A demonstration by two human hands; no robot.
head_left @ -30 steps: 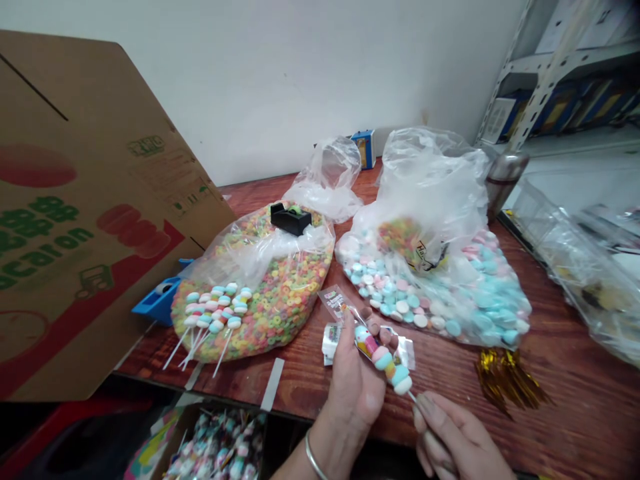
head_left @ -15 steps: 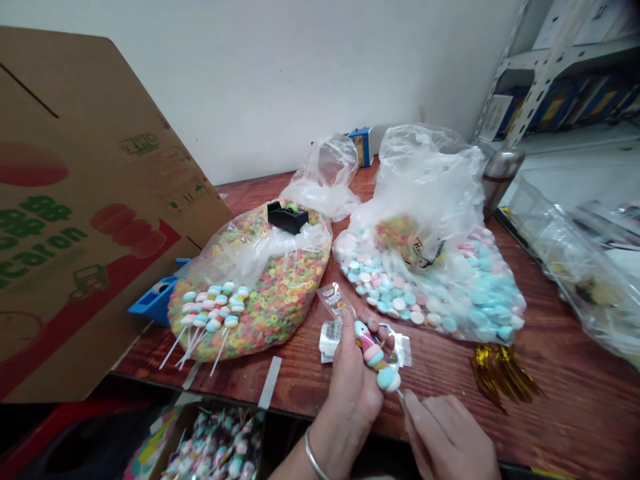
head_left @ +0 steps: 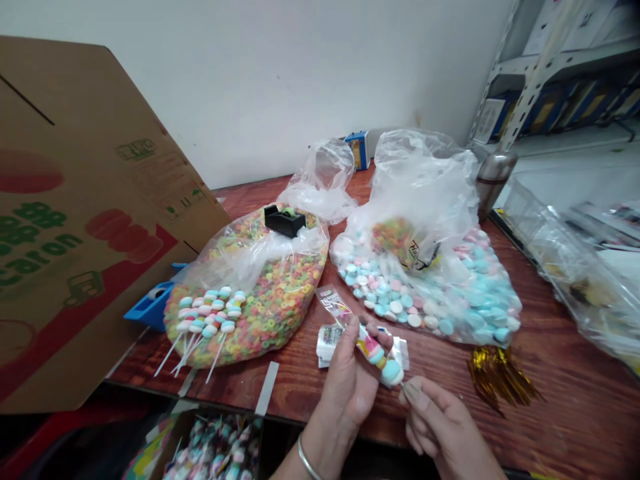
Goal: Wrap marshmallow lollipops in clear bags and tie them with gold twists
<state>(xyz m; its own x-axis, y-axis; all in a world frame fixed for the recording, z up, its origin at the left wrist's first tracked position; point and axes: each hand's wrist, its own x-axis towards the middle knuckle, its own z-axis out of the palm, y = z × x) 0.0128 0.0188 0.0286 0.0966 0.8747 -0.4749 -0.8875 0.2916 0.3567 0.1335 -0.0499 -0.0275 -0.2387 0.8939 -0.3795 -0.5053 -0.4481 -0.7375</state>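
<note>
My left hand [head_left: 350, 380] is closed round a small clear printed sleeve [head_left: 334, 304] with a pastel candy skewer [head_left: 379, 357] partly inside it. My right hand [head_left: 440, 427] pinches the skewer's white stick just below the lowest candy. Both hands hover over the front edge of the wooden table [head_left: 560, 387]. Under them lies a small stack of more clear sleeves [head_left: 327, 341]. Several finished-looking candy skewers [head_left: 205, 320] rest on a bag of coloured cereal rings [head_left: 270, 300].
A bag of pastel round candies [head_left: 450, 287] lies to the right, a black tape dispenser [head_left: 284, 220] on the ring bag, gold twist ties [head_left: 497, 380] near my right hand. A big cardboard box [head_left: 75, 220] stands left, a box of wrapped skewers [head_left: 215, 447] below the table edge.
The skewer has slid deeper into the sleeve; fewer candies stick out. My right hand has moved up along the stick toward my left hand.
</note>
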